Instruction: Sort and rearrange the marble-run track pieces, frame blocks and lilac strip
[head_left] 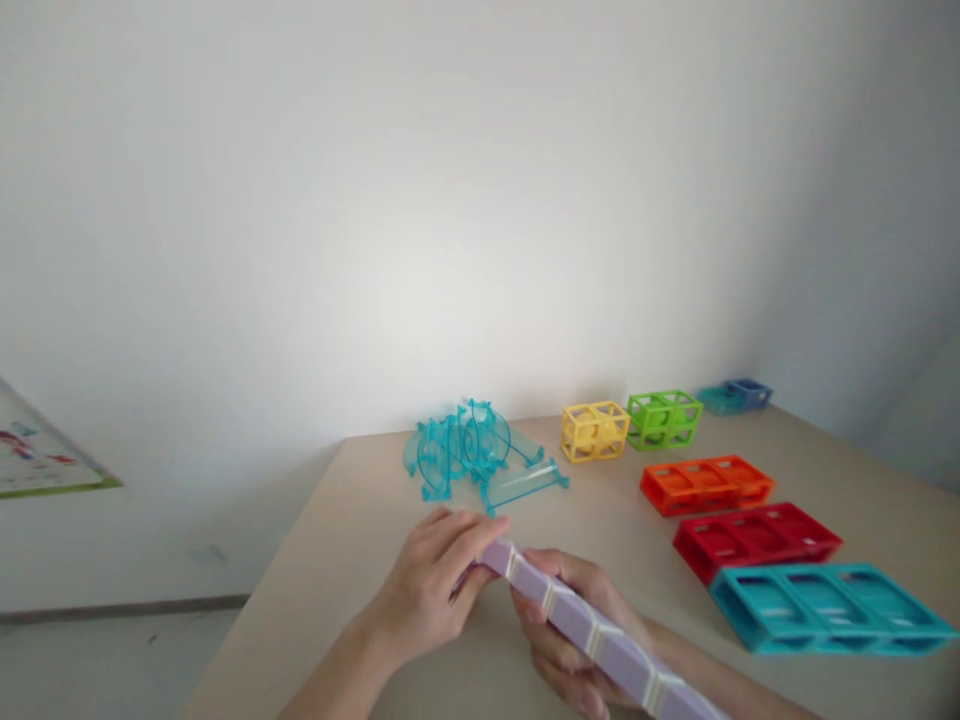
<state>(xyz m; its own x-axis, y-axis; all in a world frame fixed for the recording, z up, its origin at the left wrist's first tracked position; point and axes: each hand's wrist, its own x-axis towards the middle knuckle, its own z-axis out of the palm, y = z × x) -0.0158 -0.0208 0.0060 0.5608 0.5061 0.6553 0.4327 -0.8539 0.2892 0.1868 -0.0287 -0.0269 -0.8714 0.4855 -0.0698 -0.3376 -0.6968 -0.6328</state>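
Observation:
A long strip of light purple segments, with pale bands at its joints, runs from the middle of the view down to the lower right edge. My left hand pinches its far end between thumb and fingers. Farther along, my right hand is wrapped round the strip from below and behind. The near end of the strip runs out of the picture. Just beyond my left hand lies a heap of clear teal curved plastic pieces, with a clear teal half-tube piece beside it.
On the right of the table stand a yellow frame block, a green one, an orange one, a red one and a teal one. A blue block sits at the far corner. A white wall rises behind.

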